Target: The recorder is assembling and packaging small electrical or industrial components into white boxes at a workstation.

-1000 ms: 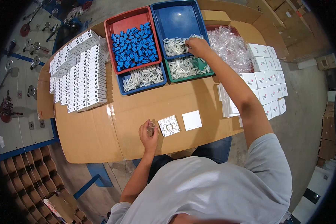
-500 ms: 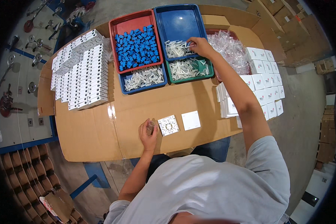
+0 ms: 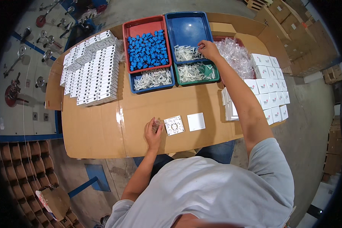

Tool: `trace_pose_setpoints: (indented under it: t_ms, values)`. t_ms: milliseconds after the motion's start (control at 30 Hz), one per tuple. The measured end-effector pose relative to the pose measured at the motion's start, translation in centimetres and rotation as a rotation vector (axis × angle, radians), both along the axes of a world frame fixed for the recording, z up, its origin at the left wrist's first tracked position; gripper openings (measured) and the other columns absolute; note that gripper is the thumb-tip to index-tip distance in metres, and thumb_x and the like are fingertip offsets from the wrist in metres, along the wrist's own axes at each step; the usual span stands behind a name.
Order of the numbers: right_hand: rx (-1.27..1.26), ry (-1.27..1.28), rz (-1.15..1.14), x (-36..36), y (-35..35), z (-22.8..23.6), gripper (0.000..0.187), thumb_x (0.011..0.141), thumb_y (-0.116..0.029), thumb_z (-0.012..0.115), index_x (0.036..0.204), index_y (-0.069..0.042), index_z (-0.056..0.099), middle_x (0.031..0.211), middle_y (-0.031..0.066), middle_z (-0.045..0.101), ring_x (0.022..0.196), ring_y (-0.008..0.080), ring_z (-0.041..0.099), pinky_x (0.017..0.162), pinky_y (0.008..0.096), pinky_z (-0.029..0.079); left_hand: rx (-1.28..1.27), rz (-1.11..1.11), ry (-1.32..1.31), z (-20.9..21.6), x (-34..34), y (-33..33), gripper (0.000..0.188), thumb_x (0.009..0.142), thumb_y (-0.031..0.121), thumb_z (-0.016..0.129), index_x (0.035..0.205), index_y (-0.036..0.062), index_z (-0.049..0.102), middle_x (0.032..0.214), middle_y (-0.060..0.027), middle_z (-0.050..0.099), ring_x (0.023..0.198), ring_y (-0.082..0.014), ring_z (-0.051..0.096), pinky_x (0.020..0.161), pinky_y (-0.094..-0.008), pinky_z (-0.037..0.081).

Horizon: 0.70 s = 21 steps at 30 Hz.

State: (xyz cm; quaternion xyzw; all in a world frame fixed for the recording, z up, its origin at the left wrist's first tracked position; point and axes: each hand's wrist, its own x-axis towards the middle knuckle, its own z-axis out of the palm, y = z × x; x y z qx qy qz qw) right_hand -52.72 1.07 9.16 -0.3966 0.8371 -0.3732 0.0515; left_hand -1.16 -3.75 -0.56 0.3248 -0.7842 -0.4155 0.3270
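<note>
My left hand [image 3: 153,136] is over the near part of the cardboard surface, its fingers closed around a small clear plastic piece [image 3: 157,123] with a rounded edge. Just right of it lies a white square plate [image 3: 174,125] with a printed pattern and a ring-like middle. Beside that is a plain white square plate [image 3: 196,121] with small holes near its corners. My right hand [image 3: 209,49] reaches to the far blue tray [image 3: 188,28], fingertips at a pile of small white stick-like parts [image 3: 186,53]. Its fingers are bent together; whether a part is between them is too small to tell.
A red tray [image 3: 142,26] of blue parts overlaps a blue tray [image 3: 154,87] of white parts. A green tray [image 3: 197,80] holds more. Clear plastic bags [image 3: 235,55] fill another red tray. White boxes are stacked at left [image 3: 95,72] and right [image 3: 269,85].
The whole view has shifted slightly. My right hand stays at the white parts in the far blue tray, and my left hand still holds the clear piece beside the patterned plate.
</note>
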Motion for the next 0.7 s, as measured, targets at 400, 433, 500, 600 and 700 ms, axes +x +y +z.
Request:
trace_pose_setpoints:
  t_ms: [400, 433, 500, 600, 700]
  values:
    - [-0.200, -0.389, -0.102, 1.0, 1.6, 0.3, 0.016, 0.095, -0.014, 0.071, 0.106, -0.003, 0.073, 0.092, 0.0079, 0.075, 0.080, 0.0174, 0.069, 0.072, 0.0337, 0.058, 0.077, 0.002, 0.107, 0.3, 0.0, 0.2, 0.046, 0.086, 0.005, 0.080, 0.130, 0.0020, 0.067, 0.103, -0.0095, 0.068, 0.094, -0.0215, 0.065, 0.084, -0.0333, 0.053]
    - [-0.235, -0.653, -0.113, 2.0, 1.8, 1.2, 0.017, 0.098, -0.016, 0.070, 0.108, -0.003, 0.073, 0.095, 0.0061, 0.074, 0.082, 0.0146, 0.068, 0.072, 0.0322, 0.059, 0.058, 0.009, 0.094, 0.5, 0.0, 0.1, 0.045, 0.087, 0.005, 0.079, 0.130, 0.0017, 0.067, 0.102, -0.0080, 0.067, 0.093, -0.0196, 0.064, 0.084, -0.0320, 0.053]
    - [-0.271, -0.728, -0.060, 4.2, 2.7, 3.0, 0.018, 0.099, -0.018, 0.069, 0.109, -0.004, 0.073, 0.097, 0.0051, 0.073, 0.083, 0.0135, 0.066, 0.072, 0.0316, 0.059, 0.043, 0.018, 0.081, 0.9, 0.0, 0.0, 0.043, 0.089, 0.004, 0.078, 0.130, 0.0013, 0.067, 0.100, -0.0064, 0.067, 0.091, -0.0177, 0.064, 0.083, -0.0306, 0.053]
    - [-0.324, -0.859, 0.025, 8.5, 3.7, 5.6, 0.020, 0.100, -0.020, 0.069, 0.112, -0.004, 0.072, 0.099, 0.0035, 0.071, 0.084, 0.0118, 0.064, 0.073, 0.0310, 0.059, 0.394, 0.095, 0.065, 1.2, -0.3, -0.2, 0.036, 0.095, 0.004, 0.073, 0.131, 0.0016, 0.066, 0.104, -0.0044, 0.068, 0.096, -0.0129, 0.064, 0.088, -0.0269, 0.052]
    - [-0.355, -0.951, 0.072, 11.9, 4.8, 6.3, 0.020, 0.099, -0.019, 0.071, 0.112, -0.004, 0.071, 0.100, 0.0026, 0.071, 0.083, 0.0100, 0.062, 0.073, 0.0303, 0.059, 0.549, 0.092, 0.225, 1.9, -1.2, -0.4, 0.037, 0.095, 0.003, 0.072, 0.132, 0.0015, 0.066, 0.105, -0.0044, 0.068, 0.097, -0.0113, 0.064, 0.087, -0.0255, 0.051]
